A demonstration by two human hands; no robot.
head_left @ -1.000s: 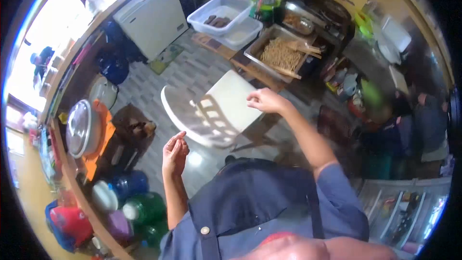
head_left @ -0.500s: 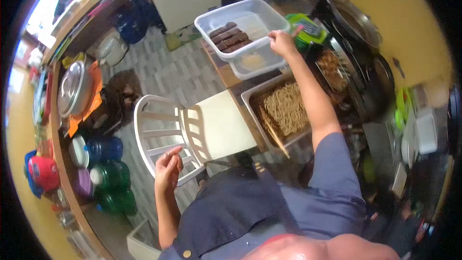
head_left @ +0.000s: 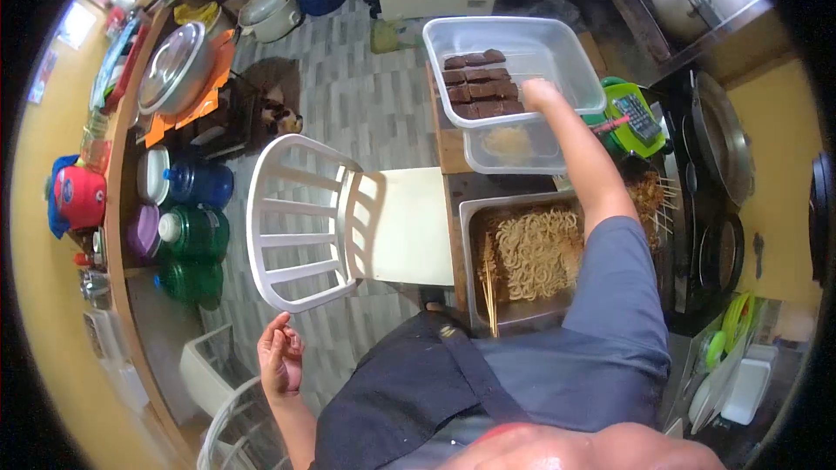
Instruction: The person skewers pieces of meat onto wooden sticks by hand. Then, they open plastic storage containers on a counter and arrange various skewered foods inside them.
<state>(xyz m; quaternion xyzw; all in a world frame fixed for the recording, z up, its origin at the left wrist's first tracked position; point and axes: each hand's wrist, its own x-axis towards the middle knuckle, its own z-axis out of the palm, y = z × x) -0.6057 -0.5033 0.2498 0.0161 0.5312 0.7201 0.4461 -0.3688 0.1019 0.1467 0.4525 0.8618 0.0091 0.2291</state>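
Observation:
My right hand point(head_left: 542, 94) reaches into a clear plastic tub point(head_left: 570, 39), at the right end of the rows of dark brown blocks point(head_left: 481, 87). Blur hides its fingers, so whether it grips anything does not show. Below the tub's near side is a smaller clear container point(head_left: 475, 152) with a pale yellowish substance point(head_left: 508, 144) in it. My left hand point(head_left: 280, 355) hangs by the back of a white chair point(head_left: 300, 176), its fingers loosely bent and nothing visible in them. A metal tray point(head_left: 470, 209) near my body holds coiled skewered pieces point(head_left: 535, 252) and bare sticks point(head_left: 490, 296).
Browned skewered food point(head_left: 649, 200) lies right of my forearm. Beside the tub is a green item with a dark keypad-like top point(head_left: 640, 117). A large pan point(head_left: 723, 135) stands at far right. Large bottles point(head_left: 196, 231) and a lidded pot point(head_left: 174, 70) line the left side.
My right hand has moved from the tub's near right rim to inside it, beside the dark blocks. My left hand sits lower, below the chair back. The camera view has turned.

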